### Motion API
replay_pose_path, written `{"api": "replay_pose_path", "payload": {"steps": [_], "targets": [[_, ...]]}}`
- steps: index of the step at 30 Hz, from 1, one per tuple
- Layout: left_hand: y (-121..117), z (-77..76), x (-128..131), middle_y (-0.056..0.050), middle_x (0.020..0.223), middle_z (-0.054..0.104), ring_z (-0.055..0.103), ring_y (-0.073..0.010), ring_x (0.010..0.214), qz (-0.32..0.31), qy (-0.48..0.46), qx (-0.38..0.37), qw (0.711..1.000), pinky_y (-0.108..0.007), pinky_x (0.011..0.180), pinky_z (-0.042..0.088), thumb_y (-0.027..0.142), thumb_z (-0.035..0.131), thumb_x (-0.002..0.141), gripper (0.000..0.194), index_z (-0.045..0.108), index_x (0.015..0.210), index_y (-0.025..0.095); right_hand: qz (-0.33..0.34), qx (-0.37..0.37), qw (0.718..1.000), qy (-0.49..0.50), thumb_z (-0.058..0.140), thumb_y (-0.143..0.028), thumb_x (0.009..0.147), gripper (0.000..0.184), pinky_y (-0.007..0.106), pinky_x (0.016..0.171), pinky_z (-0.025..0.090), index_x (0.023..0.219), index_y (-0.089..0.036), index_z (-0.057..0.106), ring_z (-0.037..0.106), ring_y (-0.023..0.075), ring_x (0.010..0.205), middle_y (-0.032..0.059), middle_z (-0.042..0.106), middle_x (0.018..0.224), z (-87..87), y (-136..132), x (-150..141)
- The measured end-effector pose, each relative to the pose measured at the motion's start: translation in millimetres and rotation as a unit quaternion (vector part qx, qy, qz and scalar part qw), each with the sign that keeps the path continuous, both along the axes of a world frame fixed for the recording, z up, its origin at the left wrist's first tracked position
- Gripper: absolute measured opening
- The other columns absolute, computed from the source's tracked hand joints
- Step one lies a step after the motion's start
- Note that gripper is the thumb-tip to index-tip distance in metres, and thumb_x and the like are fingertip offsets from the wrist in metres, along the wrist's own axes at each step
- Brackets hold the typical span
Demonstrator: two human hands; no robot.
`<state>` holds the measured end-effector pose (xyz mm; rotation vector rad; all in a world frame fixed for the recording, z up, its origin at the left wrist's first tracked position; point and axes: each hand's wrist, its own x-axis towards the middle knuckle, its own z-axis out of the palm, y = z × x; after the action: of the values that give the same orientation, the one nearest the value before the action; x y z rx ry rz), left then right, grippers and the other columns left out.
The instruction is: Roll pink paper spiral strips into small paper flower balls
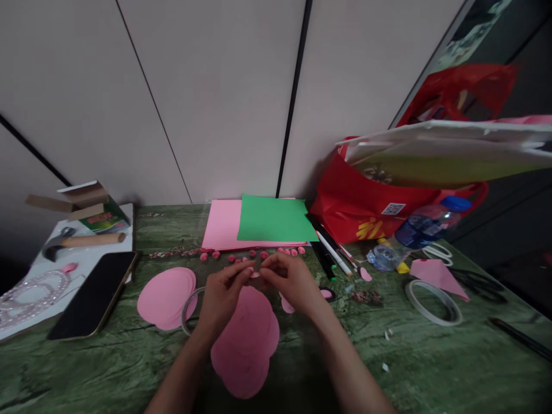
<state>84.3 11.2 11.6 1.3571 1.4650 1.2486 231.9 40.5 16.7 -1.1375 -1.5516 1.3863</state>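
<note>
My left hand and my right hand meet at the middle of the table, fingertips pinched close together. Between them shows a small pink paper piece, mostly covered by the fingers, so its exact shape is unclear. Below lies a stack of overlapping pink paper petals. To the left of my left hand rests a pile of pink paper ovals, with a tape roll partly hidden behind the wrist. Small rolled pink paper pieces sit in a loose row just beyond my fingers.
Green paper lies over pink sheets by the wall. At left are a phone, a hammer and an opened box. At right stand a red bag and a bottle, near pens, tape and scissors.
</note>
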Motion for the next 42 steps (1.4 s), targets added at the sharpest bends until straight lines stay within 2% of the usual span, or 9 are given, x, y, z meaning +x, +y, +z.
{"api": "replay_pose_path", "payload": {"steps": [5,13,18,22,25,29,32,38,42], "targets": [[-1,0.7,0,-0.005,0.089,0.073,0.066,-0.0192,0.080,0.046,0.024,0.033,0.998,-0.029,0.075,0.051,0.028,0.059,0.072,0.023,0.071,0.090,0.018,0.016,-0.028,0.998,0.049,0.058,-0.022,0.069,0.005,0.026,0.057,0.049,0.071,-0.017,0.057,0.059,0.0122,0.054,-0.0021,0.059,0.058,0.5,-1,-2],[-2,-0.3,1,-0.006,0.093,0.072,0.064,-0.0216,0.090,0.028,0.016,0.040,0.999,-0.034,0.085,0.048,0.027,0.060,0.072,0.020,0.072,0.088,0.020,0.032,-0.003,0.999,0.031,0.057,-0.025,0.073,0.010,0.025,0.054,0.047,0.069,-0.017,0.055,0.057,0.0121,0.054,-0.0014,0.059,0.059,2.5,-3,-3],[-1,-2.2,1,-0.007,0.085,0.072,0.066,-0.0187,0.075,0.048,-0.131,-0.016,0.990,-0.030,0.072,0.052,0.029,0.067,0.068,0.024,0.071,0.087,0.016,-0.006,0.115,0.993,-0.024,0.052,-0.018,0.076,0.008,0.022,0.058,0.044,0.069,-0.017,0.055,0.056,0.0121,0.063,-0.0001,0.059,0.067,4.0,-3,-7],[0,-2.7,6,-0.004,0.070,0.070,0.062,-0.0127,0.063,0.060,-0.311,-0.041,0.948,-0.025,0.065,0.051,0.028,0.074,0.059,0.025,0.071,0.080,0.014,-0.032,0.193,0.980,-0.027,0.049,-0.017,0.079,0.010,0.022,0.062,0.044,0.072,-0.018,0.056,0.055,0.0124,0.070,0.0017,0.058,0.076,5.0,-7,-14],[0,-1.7,7,-0.003,0.067,0.068,0.061,-0.0117,0.061,0.055,-0.358,-0.040,0.931,-0.024,0.065,0.050,0.028,0.075,0.057,0.025,0.071,0.077,0.013,-0.052,0.223,0.973,-0.017,0.050,-0.018,0.079,0.009,0.022,0.063,0.044,0.072,-0.018,0.055,0.055,0.0125,0.071,0.0017,0.057,0.076,6.7,-7,-14],[0,1.3,2,-0.005,0.080,0.072,0.064,-0.0154,0.072,0.116,-0.204,-0.003,0.972,-0.027,0.072,0.050,0.031,0.068,0.066,0.026,0.071,0.086,0.014,-0.129,0.198,0.970,0.053,0.057,-0.020,0.074,0.006,0.025,0.065,0.047,0.072,-0.019,0.051,0.059,0.0150,0.078,0.0039,0.061,0.082,11.0,-4,-4],[-3,5.2,1,-0.005,0.084,0.072,0.066,-0.0178,0.077,0.137,-0.082,0.019,0.987,-0.028,0.075,0.050,0.030,0.063,0.071,0.025,0.070,0.090,0.015,-0.171,0.190,0.967,0.022,0.052,-0.019,0.077,0.005,0.027,0.068,0.046,0.072,-0.020,0.050,0.062,0.0161,0.076,0.0046,0.066,0.083,13.8,-4,6],[-6,8.4,4,-0.003,0.083,0.073,0.067,-0.0186,0.076,0.138,0.000,0.059,0.989,-0.027,0.072,0.052,0.029,0.059,0.075,0.021,0.071,0.088,0.019,-0.086,0.139,0.967,-0.194,0.060,-0.019,0.072,0.017,0.032,0.071,0.042,0.089,-0.022,0.058,0.064,0.0196,0.070,-0.0002,0.068,0.065,12.3,-8,5],[-7,8.4,5,-0.003,0.085,0.073,0.066,-0.0192,0.080,0.139,0.028,0.070,0.987,-0.028,0.076,0.051,0.029,0.057,0.075,0.020,0.071,0.088,0.020,-0.066,0.107,0.987,-0.095,0.061,-0.020,0.071,0.002,0.030,0.071,0.045,0.072,-0.018,0.060,0.063,0.0175,0.072,0.0028,0.068,0.076,6.7,-7,-5]]}}
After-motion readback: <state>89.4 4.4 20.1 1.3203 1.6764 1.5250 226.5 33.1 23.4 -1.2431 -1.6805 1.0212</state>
